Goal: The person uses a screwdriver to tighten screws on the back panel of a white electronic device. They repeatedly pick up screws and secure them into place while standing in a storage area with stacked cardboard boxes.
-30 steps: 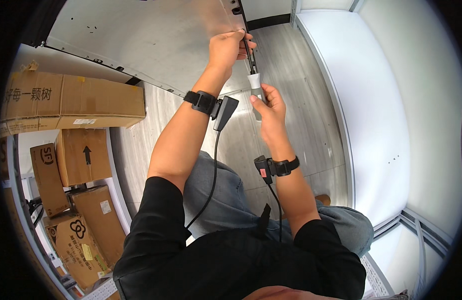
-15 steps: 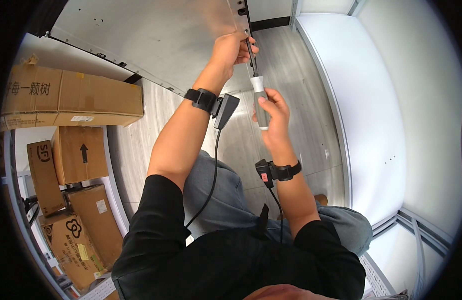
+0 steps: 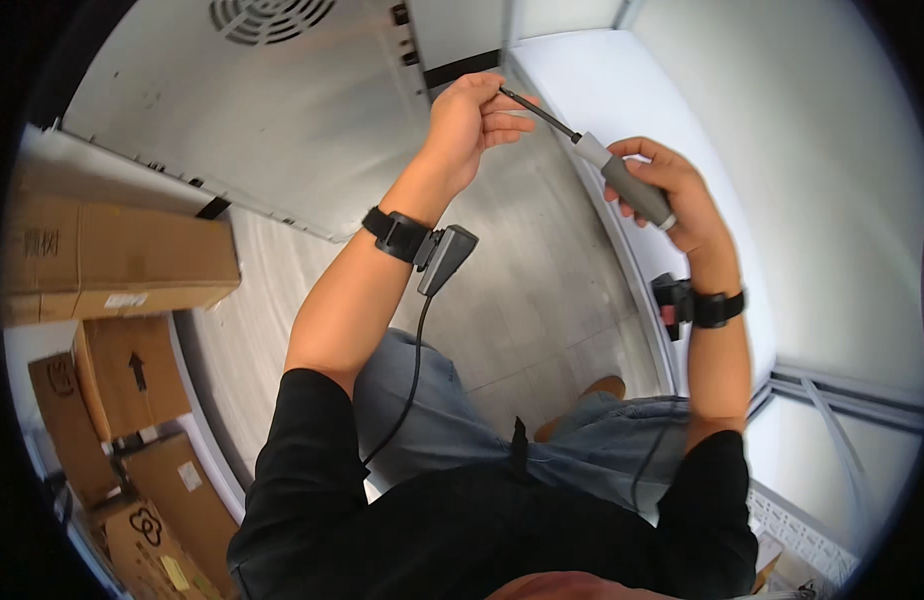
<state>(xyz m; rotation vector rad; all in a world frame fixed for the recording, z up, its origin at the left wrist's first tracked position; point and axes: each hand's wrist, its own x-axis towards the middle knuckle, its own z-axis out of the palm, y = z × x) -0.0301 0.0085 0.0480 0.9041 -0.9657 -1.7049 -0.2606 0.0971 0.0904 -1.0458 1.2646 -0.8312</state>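
Grey floor, white panel (image 3: pixel 272 110), right hand (image 3: pixel 672 195) clenched on screwdriver (image 3: pixel 622 180) handle, left hand (image 3: pixel 472 120) pinching tip.

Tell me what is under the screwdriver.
Under the screwdriver, held in the right hand, lies grey floor beside a white panel. The left hand's fingers cover its tip, so nothing there can be seen.

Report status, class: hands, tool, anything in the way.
Right hand grips screwdriver by its grey handle. Left hand pinches the shaft tip. Metal panel behind; nothing between the hands.
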